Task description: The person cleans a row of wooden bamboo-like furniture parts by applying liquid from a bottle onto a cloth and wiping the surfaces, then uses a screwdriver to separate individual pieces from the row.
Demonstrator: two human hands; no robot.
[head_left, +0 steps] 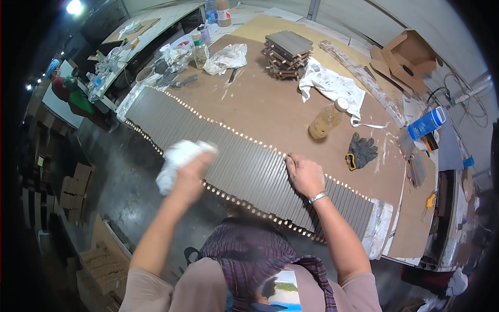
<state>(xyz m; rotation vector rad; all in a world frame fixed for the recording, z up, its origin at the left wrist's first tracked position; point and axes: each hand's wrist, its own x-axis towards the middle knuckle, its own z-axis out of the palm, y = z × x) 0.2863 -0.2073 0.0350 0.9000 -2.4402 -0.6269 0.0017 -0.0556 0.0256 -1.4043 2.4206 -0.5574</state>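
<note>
The left hand [189, 174] closes round a white rag [179, 161] over the long row of grey slats [244, 164], seemingly wiping; the right hand [304, 174] presses flat, open, on the row's far edge, apparently steadying it

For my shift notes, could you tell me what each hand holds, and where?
Left hand grips a bunched white rag around its middle; right hand holds nothing, resting on the grey slats.

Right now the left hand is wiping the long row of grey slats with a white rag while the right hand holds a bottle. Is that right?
Not quite. In the head view the right hand holds no bottle; it lies flat on the row of grey slats. The plastic bottle lies apart on the brown board. The left hand does grip the white rag over the slats.
</note>
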